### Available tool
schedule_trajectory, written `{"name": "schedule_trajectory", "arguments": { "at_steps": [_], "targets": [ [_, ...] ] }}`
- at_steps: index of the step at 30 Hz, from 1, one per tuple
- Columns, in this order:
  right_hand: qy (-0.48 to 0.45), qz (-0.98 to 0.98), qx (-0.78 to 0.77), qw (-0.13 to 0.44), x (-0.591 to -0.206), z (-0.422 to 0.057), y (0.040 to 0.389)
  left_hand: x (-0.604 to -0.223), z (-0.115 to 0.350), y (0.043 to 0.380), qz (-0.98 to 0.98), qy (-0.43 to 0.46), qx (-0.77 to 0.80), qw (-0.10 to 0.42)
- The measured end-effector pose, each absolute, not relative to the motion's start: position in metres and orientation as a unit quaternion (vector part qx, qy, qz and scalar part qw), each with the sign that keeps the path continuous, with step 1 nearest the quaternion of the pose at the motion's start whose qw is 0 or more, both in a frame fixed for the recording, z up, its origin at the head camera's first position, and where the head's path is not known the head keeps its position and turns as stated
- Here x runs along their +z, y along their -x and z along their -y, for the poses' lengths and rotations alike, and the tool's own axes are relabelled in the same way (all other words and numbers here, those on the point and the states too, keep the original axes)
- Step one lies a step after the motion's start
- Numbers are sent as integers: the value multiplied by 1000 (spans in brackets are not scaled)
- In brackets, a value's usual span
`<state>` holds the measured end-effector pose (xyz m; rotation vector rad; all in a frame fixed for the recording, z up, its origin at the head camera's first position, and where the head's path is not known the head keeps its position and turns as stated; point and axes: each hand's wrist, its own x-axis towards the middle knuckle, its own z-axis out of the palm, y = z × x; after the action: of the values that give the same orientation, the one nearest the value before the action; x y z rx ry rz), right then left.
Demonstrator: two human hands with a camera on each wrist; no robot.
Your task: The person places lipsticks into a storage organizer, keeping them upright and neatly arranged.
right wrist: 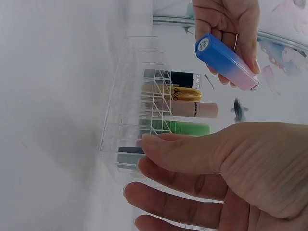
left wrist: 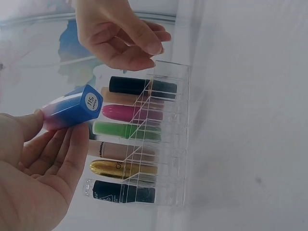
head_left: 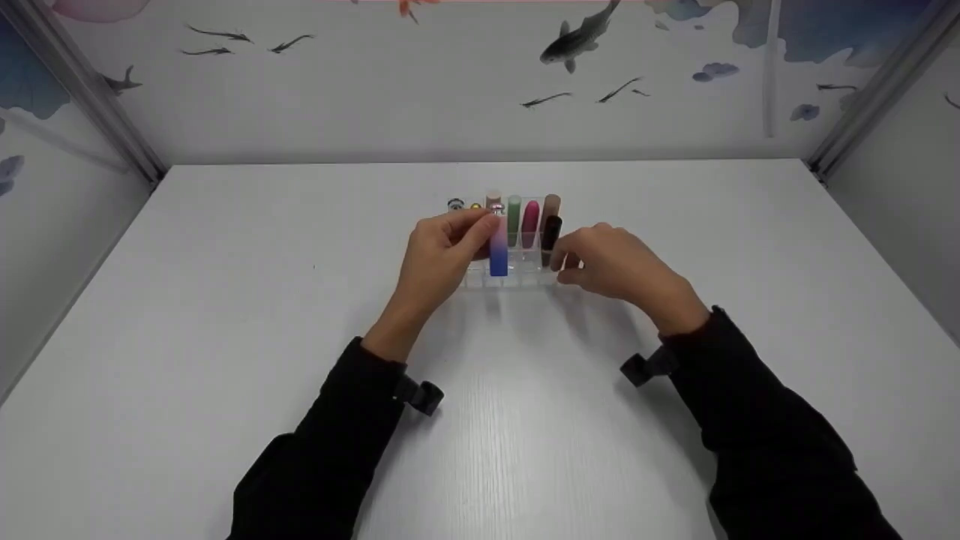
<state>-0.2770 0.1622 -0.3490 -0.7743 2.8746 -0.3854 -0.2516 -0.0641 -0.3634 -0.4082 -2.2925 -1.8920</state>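
Observation:
My left hand (head_left: pixel 442 251) pinches a lipstick (head_left: pixel 499 247) near its pink end, with the blue end and its round label facing down. The lipstick is up in front of a clear acrylic lipstick holder (left wrist: pixel 180 139). My right hand (head_left: pixel 619 266) is at the holder's right end, beside a black tube (left wrist: pixel 127 85) in the front row. Its thumb and fingers are loosely bent and apart, with nothing between them. Behind the black tube stand a beige tube (head_left: pixel 552 204), a magenta tube (head_left: pixel 531 214) and a green tube (head_left: pixel 514 214).
Toward the holder's left end stand a pale pink tube (right wrist: pixel 204 109), a gold tube (right wrist: pixel 190 93) and a black bottle-like tube with a clear end (left wrist: pixel 108 191). The holder rests on a white table (head_left: pixel 225 315), with a patterned panel (head_left: pixel 420 90) behind.

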Motion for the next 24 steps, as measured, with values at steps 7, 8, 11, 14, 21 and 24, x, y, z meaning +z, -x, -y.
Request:
{"name": "schedule_trajectory", "arguments": {
  "at_steps": [7, 8, 11, 14, 21, 24],
  "targets": [
    [246, -960, -126, 41, -354, -160, 280, -363, 64, 252, 765, 124, -629, 68],
    [248, -959, -128, 40, -355, -160, 280, -363, 64, 252, 764, 123, -630, 67],
    [249, -959, -128, 37, -357, -159, 280, -364, 63, 253, 765, 122, -629, 67],
    [253, -960, -120, 24, -359, -158, 279, -365, 62, 253, 767, 123, -625, 71],
    [257, -961, -105, 1, -361, -154, 277, -366, 60, 254, 779, 123, -608, 85],
    [261, -961, -95, -12, -361, -153, 276, -366, 59, 255, 781, 125, -606, 85]
  ]
}}
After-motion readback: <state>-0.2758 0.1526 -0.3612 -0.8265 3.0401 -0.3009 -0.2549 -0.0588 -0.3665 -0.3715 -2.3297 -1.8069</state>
